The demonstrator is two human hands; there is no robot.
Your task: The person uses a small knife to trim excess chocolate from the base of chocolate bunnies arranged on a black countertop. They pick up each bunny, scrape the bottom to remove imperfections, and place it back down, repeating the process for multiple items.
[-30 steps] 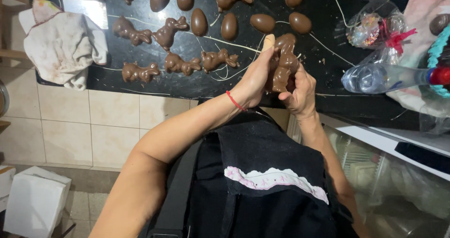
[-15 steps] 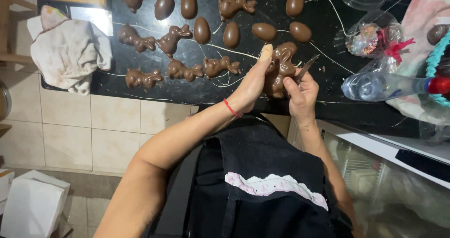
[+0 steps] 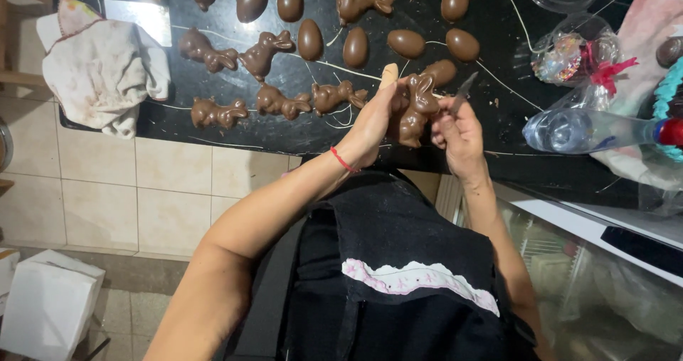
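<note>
Black counter (image 3: 299, 130) is covered with chocolate bunnies (image 3: 281, 101) and eggs (image 3: 405, 43). Left hand (image 3: 373, 119) holds a chocolate bunny (image 3: 416, 108) tight. Right hand (image 3: 459, 130), just beside it, grips a small knife (image 3: 462, 91) touching the bunny. White cloth (image 3: 99, 66) lies far left.

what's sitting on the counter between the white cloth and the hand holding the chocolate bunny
In the head view, three chocolate bunnies lie in a row on the black counter between the white cloth and the left hand.
</note>
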